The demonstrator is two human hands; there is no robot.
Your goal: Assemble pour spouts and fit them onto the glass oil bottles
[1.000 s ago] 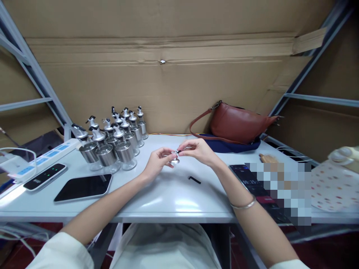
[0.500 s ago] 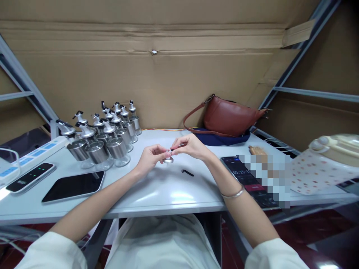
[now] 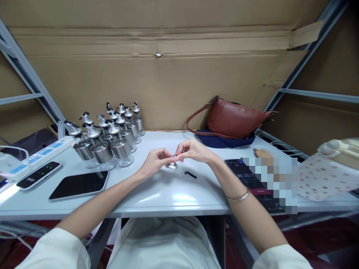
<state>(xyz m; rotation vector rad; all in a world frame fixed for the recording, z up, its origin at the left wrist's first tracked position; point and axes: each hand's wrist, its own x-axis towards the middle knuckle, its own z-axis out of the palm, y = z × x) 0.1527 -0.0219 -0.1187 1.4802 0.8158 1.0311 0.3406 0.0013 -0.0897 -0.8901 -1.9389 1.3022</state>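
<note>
Left hand (image 3: 154, 161) and right hand (image 3: 194, 152) meet at a small metal cap (image 3: 172, 166)

Both arms reach forward over the pale tabletop (image 3: 134, 200) and slant inward, the forearms low across its near edge, so the hands come together near the middle, just above the surface. The left forearm runs up from the lower left; the wrist is nearly straight, and the hand points inward with its back toward the camera. Its thumb and forefinger are closed in a pinch on the cap, the other fingers curled behind. The cap sits between the two hands, its round, silvery base facing down, its upper end mostly covered by fingertips.

The right forearm, a bangle (image 3: 238, 198) around it, angles up from the lower right. This wrist is bent, the knuckles arched higher than the left's — thumb and fingers drawn tightly together at the cap's upper end, with a thin dark piece (image 3: 184, 151) showing in their grip, too small to make out fully.

A bent black strip (image 3: 190, 175) lies on the tabletop just below the right hand. Glass-and-metal bottles (image 3: 120, 147) with spouts stand grouped beyond the left hand, well apart from it.
</note>
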